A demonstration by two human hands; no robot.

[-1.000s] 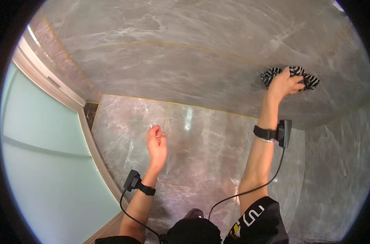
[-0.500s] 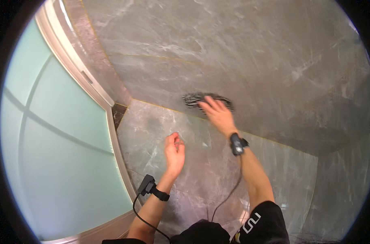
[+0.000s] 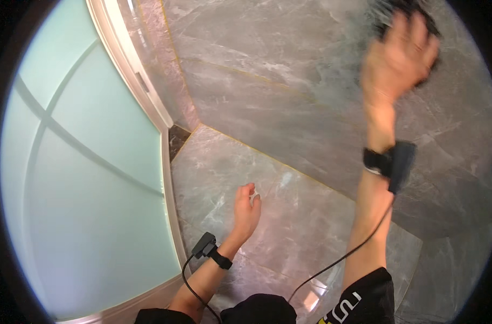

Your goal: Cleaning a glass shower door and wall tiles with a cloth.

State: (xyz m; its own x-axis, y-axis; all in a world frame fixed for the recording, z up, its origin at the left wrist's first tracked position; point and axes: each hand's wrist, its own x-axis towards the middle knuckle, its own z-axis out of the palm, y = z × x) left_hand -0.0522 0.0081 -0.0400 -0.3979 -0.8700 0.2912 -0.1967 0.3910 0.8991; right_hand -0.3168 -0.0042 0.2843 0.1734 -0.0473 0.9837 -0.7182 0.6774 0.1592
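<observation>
Reaching far up and to the right, my right hand (image 3: pixel 394 67) is spread flat over a dark cloth (image 3: pixel 430 27) and presses it against the grey marbled wall (image 3: pixel 267 48). The hand and cloth are smeared by motion, and the palm hides much of the cloth. Lower and nearer the middle, my left hand (image 3: pixel 247 210) hovers above the grey tiled floor (image 3: pixel 300 216). Its fingers are loosely curled, with the thumb apart and nothing between them.
A frosted glass door (image 3: pixel 95 189) in a pale frame (image 3: pixel 170 205) stands along the left side. A black strapped device (image 3: pixel 400 164) sits on my right wrist, another device (image 3: pixel 205 245) on my left; each has a cable (image 3: pixel 340 259) trailing back toward me.
My right hand has swept the cloth up and to the right across the wall, from near the floor line. The left hand stays in much the same pose. The view has shifted.
</observation>
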